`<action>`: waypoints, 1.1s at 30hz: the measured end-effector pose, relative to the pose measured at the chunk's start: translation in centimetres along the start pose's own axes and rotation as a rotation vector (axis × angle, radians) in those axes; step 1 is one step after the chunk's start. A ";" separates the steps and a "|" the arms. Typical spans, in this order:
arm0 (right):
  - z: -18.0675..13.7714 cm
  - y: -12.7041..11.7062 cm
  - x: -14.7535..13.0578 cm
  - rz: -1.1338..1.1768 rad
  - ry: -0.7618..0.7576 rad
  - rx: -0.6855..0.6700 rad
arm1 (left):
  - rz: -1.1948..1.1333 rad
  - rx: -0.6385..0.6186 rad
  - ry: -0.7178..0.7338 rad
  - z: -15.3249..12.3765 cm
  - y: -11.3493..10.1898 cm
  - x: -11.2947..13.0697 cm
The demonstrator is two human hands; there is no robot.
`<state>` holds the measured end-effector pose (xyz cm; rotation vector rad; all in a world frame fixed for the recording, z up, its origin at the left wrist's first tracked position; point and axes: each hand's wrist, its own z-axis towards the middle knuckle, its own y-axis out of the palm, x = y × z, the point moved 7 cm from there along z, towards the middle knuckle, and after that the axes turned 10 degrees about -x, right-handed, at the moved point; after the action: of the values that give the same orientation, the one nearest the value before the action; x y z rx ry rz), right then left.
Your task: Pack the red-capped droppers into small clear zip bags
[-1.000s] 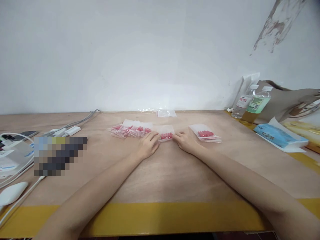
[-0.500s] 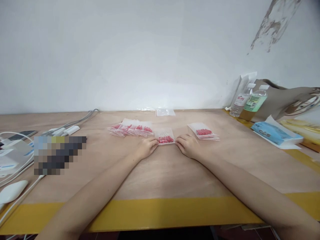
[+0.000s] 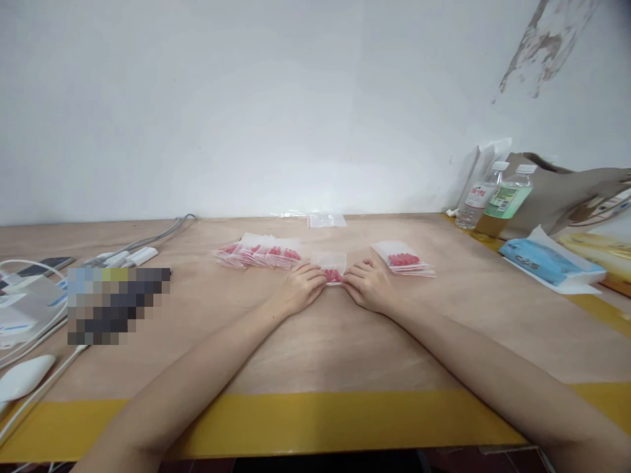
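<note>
A small clear zip bag with red pieces (image 3: 333,268) lies flat on the wooden table (image 3: 325,341) at the centre. My left hand (image 3: 300,289) presses on its left side and my right hand (image 3: 365,285) on its right side, fingers pinching the bag from both ends. Left of it a row of several filled bags (image 3: 259,252) overlaps in a fan. To the right lies a small stack of filled bags (image 3: 403,260). An empty clear bag (image 3: 326,221) rests near the wall.
Cables, chargers and a white mouse (image 3: 22,378) crowd the left edge. Two plastic bottles (image 3: 495,197), a beige bag (image 3: 566,197) and a blue tissue pack (image 3: 545,264) stand at the right. Yellow tape (image 3: 315,424) runs along the near table edge.
My hands have closed in toward each other over the centre bag, covering more of it. The bag has stayed in about the same place; the other bags have not moved.
</note>
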<state>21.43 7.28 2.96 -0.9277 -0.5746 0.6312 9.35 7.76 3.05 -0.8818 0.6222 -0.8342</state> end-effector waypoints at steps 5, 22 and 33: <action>0.3 0.3 -0.3 0.036 0.026 0.012 | 0.077 0.030 0.074 1.4 0.4 1.5; 0.1 -0.5 -0.9 0.051 0.047 0.052 | 0.076 0.069 0.167 1.2 -0.3 1.8; -1.5 -1.0 1.0 0.064 0.076 0.077 | 0.140 0.068 0.139 -0.3 -1.2 0.8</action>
<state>23.36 6.74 3.25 -0.8961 -0.4510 0.6679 9.11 6.46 3.84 -0.7142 0.7636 -0.7895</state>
